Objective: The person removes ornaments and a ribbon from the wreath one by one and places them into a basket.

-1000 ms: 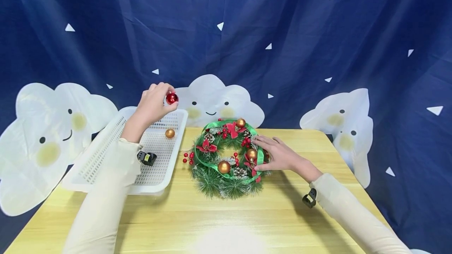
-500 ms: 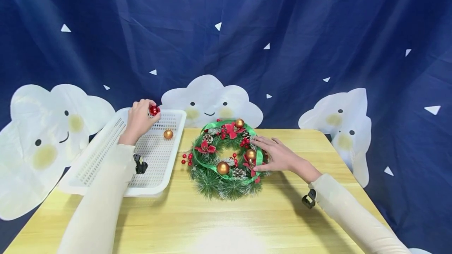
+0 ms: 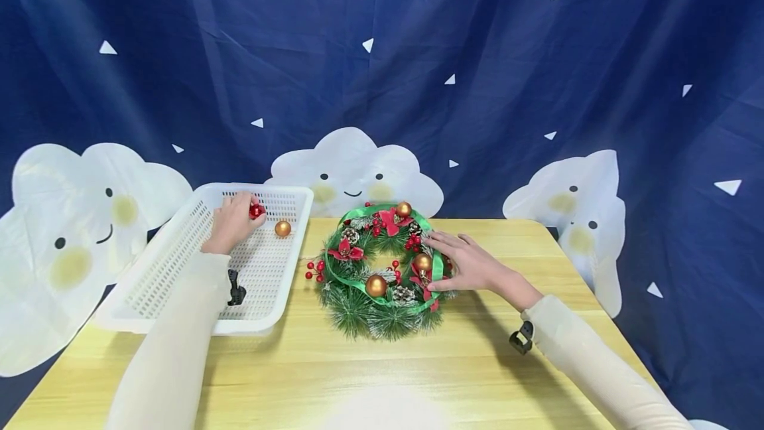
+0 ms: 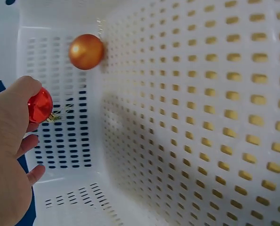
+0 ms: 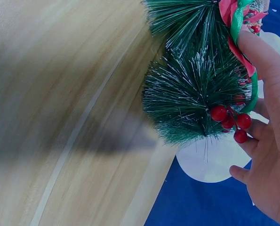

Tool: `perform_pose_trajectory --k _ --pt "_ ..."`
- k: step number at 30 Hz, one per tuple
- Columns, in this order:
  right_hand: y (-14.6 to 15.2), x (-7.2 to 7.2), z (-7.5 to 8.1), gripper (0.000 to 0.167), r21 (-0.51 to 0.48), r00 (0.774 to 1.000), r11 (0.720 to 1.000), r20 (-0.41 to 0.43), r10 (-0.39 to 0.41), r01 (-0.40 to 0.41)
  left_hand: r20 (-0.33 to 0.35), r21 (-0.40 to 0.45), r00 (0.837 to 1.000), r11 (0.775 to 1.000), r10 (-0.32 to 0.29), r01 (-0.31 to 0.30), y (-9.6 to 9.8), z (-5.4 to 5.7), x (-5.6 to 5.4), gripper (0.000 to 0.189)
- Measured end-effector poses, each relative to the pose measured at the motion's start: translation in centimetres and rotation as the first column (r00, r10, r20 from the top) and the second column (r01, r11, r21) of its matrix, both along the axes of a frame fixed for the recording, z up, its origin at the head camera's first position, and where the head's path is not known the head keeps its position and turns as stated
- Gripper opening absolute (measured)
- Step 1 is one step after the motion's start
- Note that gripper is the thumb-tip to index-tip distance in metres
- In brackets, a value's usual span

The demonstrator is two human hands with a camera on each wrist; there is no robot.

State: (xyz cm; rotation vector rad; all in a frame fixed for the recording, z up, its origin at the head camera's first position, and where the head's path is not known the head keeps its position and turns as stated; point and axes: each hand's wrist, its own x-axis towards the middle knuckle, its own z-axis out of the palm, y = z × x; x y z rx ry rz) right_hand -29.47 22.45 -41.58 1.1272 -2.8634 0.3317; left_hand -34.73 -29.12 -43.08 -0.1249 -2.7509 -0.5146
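Note:
Low inside the white plastic basket (image 3: 262,277), my left hand (image 3: 229,221) pinches a shiny red Christmas bauble (image 4: 40,104) between thumb and fingers. A gold bauble (image 3: 283,228) lies beside it in the basket. My right hand (image 3: 468,263) rests on the right side of a green Christmas wreath (image 3: 390,320), fingers spread and thumb at its green ribbon (image 5: 254,89). The wreath carries gold baubles, pine cones, red flowers and red berries (image 5: 227,117).
The basket stands on the left of a light wooden table (image 3: 334,377), the wreath at its middle. A dark blue curtain (image 3: 382,52) with white cloud figures hangs behind the table's back edge.
My left hand has come down and to the left with the red bauble, from above the basket's far end to inside it. My right hand has stayed on the wreath.

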Motion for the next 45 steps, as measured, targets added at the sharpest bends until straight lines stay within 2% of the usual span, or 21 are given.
perform_pose_trajectory --k 11,34,45 --pt "0.0 0.1 0.0 0.098 -0.011 1.0 1.0 0.009 0.009 -0.009 0.132 -0.052 0.991 0.998 -0.025 0.032 -0.2 -1.6 -0.4 0.024" --pt "0.0 -0.2 -0.4 0.098 0.007 1.0 1.0 -0.008 0.0 0.0 0.217 -0.099 0.974 0.991 -0.069 0.092 -0.1 -2.4 -0.3 0.029" --pt "0.0 -0.1 -0.4 0.098 0.007 1.0 1.0 -0.007 -0.002 0.002 0.213 -0.11 0.974 0.989 -0.074 0.099 -0.1 -2.8 -0.4 0.03"
